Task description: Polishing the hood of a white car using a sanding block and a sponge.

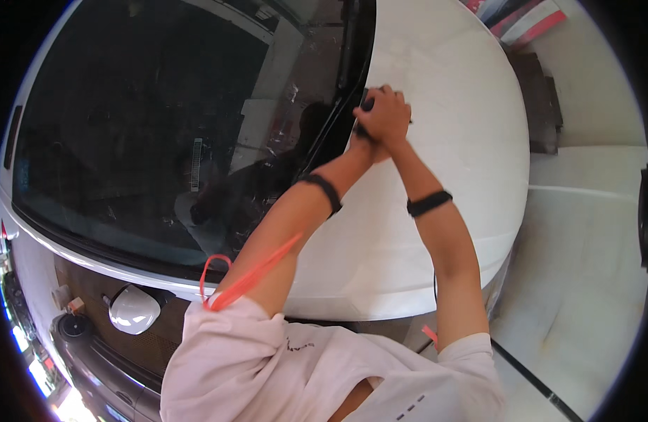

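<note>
My right hand curls over a small black object at the rear edge of a white car hood, beside the windshield base. Its exact kind is hidden by the fingers. Under and against the right hand lies my left hand, mostly covered, so its fingers cannot be made out. The dark windshield fills the left side and bears scattered white marks and a printed strip. Black bands circle the left forearm and the right forearm. A red ribbon hangs at the left sleeve.
A white side mirror sticks out at lower left, near a dark car. Dark flat pieces stand beyond the hood's front. Red and white packaging lies at top right. A pale surface with a dark strip is at lower right.
</note>
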A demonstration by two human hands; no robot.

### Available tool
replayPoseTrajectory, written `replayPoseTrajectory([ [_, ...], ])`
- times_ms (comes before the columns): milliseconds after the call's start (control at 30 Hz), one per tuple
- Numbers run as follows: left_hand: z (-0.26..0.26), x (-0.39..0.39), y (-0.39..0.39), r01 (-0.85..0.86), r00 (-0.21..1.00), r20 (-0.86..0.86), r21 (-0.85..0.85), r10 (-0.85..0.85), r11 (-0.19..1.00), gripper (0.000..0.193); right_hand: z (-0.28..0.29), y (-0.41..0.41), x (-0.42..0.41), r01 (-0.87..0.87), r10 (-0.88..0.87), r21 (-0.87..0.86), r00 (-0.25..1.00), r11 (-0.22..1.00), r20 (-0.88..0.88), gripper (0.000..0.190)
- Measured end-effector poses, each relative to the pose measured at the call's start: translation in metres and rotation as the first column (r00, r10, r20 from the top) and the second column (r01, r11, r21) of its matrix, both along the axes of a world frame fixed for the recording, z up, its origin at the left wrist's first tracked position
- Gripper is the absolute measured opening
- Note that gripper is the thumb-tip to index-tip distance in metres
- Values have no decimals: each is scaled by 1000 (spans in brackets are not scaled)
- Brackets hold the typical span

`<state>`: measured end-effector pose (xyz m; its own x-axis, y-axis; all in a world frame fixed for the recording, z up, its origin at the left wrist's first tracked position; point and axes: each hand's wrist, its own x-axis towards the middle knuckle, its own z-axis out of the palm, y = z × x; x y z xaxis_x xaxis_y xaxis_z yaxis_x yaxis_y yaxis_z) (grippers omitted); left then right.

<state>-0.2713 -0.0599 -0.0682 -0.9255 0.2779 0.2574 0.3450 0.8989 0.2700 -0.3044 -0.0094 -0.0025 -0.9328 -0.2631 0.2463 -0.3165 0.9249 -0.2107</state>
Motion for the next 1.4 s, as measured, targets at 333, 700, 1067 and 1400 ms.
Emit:
replayPoseTrajectory([
  [333, 1, 84, -1, 40, 963, 244, 290, -114, 956, 56, 17, 17, 71, -72, 82, -174, 995, 982, 51, 24],
  [700, 9, -57, 5, -21, 999, 35, -176, 27, 984, 79, 15, -1, -55, 47, -46, 31, 998, 998, -36, 32],
  [1067, 7, 45, 5, 23, 984, 170, 204, -58, 979, 59, 13, 13, 29, -80, 84, -140, 996, 987, 18, 25],
  [1400, 16, -35, -3, -111, 965, 255, 163, 67, 980, 56, 21, -13, -36, -45, 46, -15, 998, 999, 52, 34],
])
